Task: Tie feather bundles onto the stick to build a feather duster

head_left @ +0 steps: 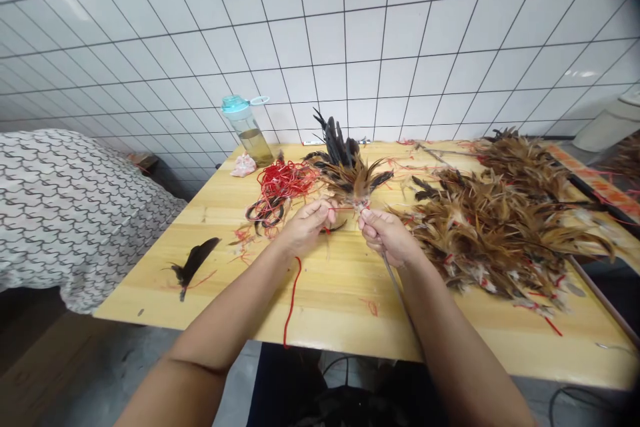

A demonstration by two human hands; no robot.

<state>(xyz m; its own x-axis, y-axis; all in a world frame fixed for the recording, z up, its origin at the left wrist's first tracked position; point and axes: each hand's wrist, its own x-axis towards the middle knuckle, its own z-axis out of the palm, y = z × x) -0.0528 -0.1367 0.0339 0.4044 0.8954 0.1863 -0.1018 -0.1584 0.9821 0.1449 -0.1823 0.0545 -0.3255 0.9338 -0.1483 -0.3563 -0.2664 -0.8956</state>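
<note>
Both my hands meet over the middle of a yellow wooden table [325, 293]. My left hand [307, 225] is closed in a pinch on a red string [291, 300] that hangs down past the table's front edge. My right hand [385, 235] is closed around a thin stick [397, 283] whose far end carries a bunch of brown and black feathers [350, 170]. The string runs taut between the two hands at the base of the bunch.
A tangle of red string [280, 190] lies left of the bunch. A big heap of brown feathers [505, 220] covers the table's right side. A single black feather [193, 263] lies at the left. A water bottle [247, 128] stands at the back. A patterned cloth [65, 207] lies far left.
</note>
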